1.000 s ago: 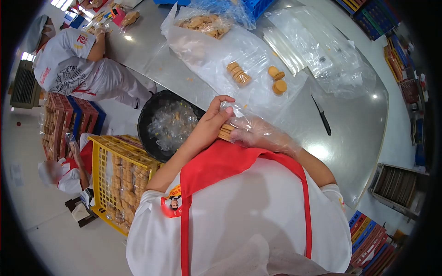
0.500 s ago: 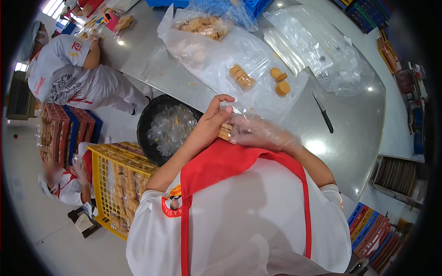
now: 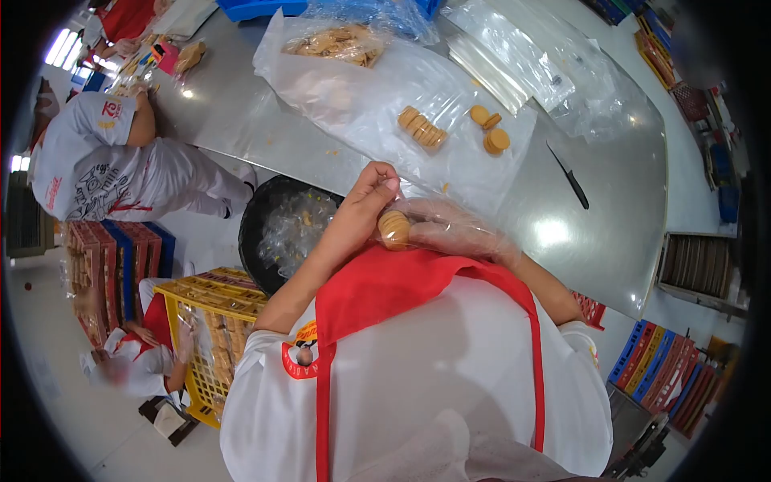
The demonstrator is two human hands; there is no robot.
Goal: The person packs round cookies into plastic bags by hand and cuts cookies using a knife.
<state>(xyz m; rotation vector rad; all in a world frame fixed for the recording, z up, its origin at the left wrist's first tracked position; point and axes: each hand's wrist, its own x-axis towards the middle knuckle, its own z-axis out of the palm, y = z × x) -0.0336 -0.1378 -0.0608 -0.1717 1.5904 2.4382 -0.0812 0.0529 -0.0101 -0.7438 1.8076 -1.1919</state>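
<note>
Close to my apron, a clear bag of round biscuits [image 3: 393, 230] is held between my hands, with one biscuit's round face showing. My left hand [image 3: 368, 201] is bare; its thumb and index finger pinch the plastic above the biscuits. My right hand [image 3: 462, 229], in a clear plastic glove, is wrapped around the bag's other side, its fingers partly blurred by the film. Beyond them, a bagged row of biscuits [image 3: 422, 128] lies on a white plastic sheet [image 3: 353, 116]. A few loose biscuits [image 3: 496, 140] sit to its right.
A knife [image 3: 572, 181] lies on the steel table [image 3: 594, 233]. Flat clear bags [image 3: 514, 60] are at the back, near a bag of broken biscuits [image 3: 341, 44]. A black bin [image 3: 255, 221] of plastic scraps and a yellow crate [image 3: 210, 296] stand left. Co-workers [image 3: 120, 161] are at left.
The held bag has turned, so a biscuit's round face shows instead of the stack's edges. My left fingers have closed into a pinch on the plastic. The view has shifted slightly.
</note>
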